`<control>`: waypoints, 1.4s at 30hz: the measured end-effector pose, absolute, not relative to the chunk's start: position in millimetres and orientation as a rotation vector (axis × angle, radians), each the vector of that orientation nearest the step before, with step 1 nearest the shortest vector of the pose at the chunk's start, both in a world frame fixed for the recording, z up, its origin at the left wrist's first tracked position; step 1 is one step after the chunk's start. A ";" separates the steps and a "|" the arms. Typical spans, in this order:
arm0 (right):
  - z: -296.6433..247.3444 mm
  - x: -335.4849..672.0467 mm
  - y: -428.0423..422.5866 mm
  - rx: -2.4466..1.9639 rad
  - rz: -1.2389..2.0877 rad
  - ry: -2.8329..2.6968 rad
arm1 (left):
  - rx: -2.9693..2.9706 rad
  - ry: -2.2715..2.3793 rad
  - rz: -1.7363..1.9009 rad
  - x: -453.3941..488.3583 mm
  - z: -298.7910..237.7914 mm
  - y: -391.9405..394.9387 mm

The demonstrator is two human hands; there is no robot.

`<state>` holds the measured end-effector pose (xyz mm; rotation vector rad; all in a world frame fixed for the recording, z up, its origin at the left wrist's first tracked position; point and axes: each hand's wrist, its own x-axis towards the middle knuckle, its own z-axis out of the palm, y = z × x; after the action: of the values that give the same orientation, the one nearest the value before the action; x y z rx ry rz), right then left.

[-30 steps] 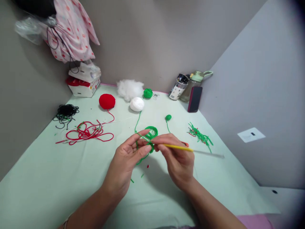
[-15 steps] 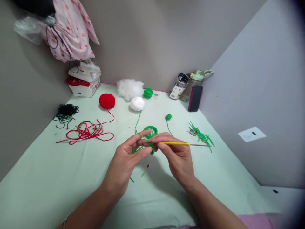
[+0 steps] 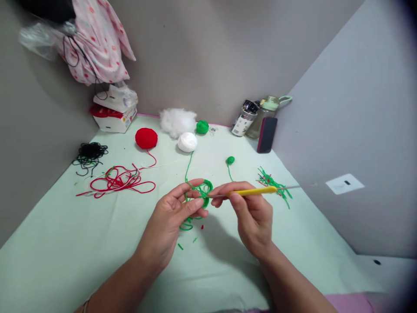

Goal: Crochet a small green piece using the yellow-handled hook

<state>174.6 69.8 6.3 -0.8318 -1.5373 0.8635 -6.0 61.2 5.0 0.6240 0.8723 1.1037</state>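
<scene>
My left hand (image 3: 171,217) pinches a small green crochet piece (image 3: 204,201) with loops of green yarn (image 3: 199,188) around its fingers. My right hand (image 3: 250,213) grips a yellow-handled crochet hook (image 3: 252,191), its metal tip pointing left into the green piece. Both hands hover above a pale green table cover (image 3: 81,243). A green strand runs back from the work toward the white yarn ball (image 3: 187,141).
On the cover lie a red yarn ball (image 3: 146,138), loose red yarn (image 3: 119,182), black yarn (image 3: 89,154), white stuffing (image 3: 177,121), a green yarn ball (image 3: 202,127), a tiny green ball (image 3: 230,160) and green scraps (image 3: 273,184). Bottles (image 3: 257,115), a phone (image 3: 266,134) and a box (image 3: 114,117) stand at the back.
My right hand has slid back along the hook, so more of the yellow handle shows, and the hook has tilted upward to the right. The green yarn loops have shifted a little lower left.
</scene>
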 end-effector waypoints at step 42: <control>2.3 164.2 72.7 -0.839 0.990 -1.383 | 0.554 0.831 1.100 0.7 1.8 61.9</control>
<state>164.2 72.7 2.3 -0.8386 -1.3829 0.9900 0.7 61.9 1.8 0.5537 0.8310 1.1002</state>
